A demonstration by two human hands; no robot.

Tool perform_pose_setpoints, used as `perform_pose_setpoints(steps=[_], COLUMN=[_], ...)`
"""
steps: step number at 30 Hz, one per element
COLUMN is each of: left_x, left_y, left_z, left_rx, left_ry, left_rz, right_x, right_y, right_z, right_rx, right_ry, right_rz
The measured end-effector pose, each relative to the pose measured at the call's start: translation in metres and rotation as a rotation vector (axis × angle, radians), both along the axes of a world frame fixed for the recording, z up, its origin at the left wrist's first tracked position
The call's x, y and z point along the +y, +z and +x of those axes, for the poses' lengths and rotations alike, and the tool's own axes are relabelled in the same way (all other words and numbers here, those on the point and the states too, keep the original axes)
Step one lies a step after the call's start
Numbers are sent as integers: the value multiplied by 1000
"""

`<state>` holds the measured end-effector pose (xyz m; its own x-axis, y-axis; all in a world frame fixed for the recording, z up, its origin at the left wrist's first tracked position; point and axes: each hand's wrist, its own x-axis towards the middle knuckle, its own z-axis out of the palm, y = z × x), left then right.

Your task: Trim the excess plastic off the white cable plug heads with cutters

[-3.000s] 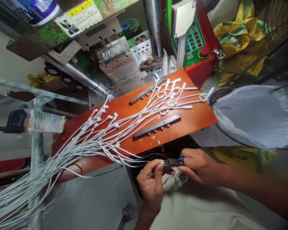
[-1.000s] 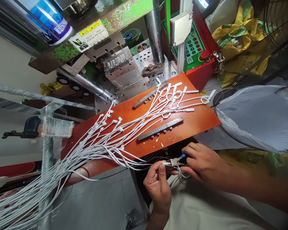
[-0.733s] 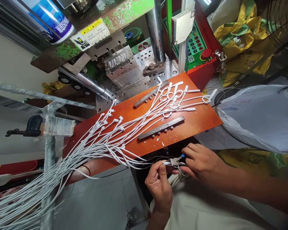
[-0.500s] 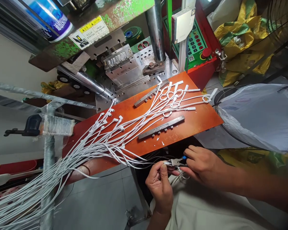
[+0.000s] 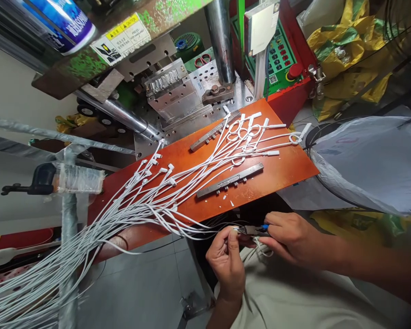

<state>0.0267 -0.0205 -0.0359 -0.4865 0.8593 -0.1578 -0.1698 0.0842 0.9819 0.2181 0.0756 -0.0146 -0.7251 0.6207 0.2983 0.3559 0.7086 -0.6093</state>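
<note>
In my left hand [image 5: 229, 258] a small white cable end [image 5: 236, 229] is pinched between thumb and fingers. My right hand [image 5: 287, 233] is closed round blue-handled cutting pliers [image 5: 249, 230], their jaws at the white piece by my left fingertips. A loop of white cable [image 5: 264, 249] hangs below the pliers. Beyond my hands, a bundle of white cables [image 5: 130, 214] runs across an orange-brown board [image 5: 284, 176], with white plugs on their ends. Two metal bars with small pegs lie there too, the nearer bar [image 5: 230, 180] beside scattered white scraps.
Behind the board stands a press with a metal mould [image 5: 169, 91] and steel columns. A red control box [image 5: 287, 98] with a red button is at its right. A bin lined with clear plastic [image 5: 366, 160] stands right of the board; a clamp [image 5: 43, 178] is at left.
The plier jaws have shifted slightly and now sit closer to my left fingertips, with less of the white piece showing. The view has moved a little; the cables on the board lie as before.
</note>
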Motion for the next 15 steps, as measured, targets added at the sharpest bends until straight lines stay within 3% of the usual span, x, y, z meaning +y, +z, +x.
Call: perform_pose_setpoints(steps=[4, 9, 15], left_x=[1, 3, 5], left_y=[-1, 2, 2], left_z=[-4, -8, -11], left_rx=[-85, -116, -141], left_ry=[34, 13, -31], left_rz=[22, 65, 117], right_x=[10, 7, 3], right_y=[5, 11, 17], right_z=[5, 4, 1], right_rx=[-25, -83, -109], right_ry=[-80, -1, -1], right_rz=[-46, -41, -30])
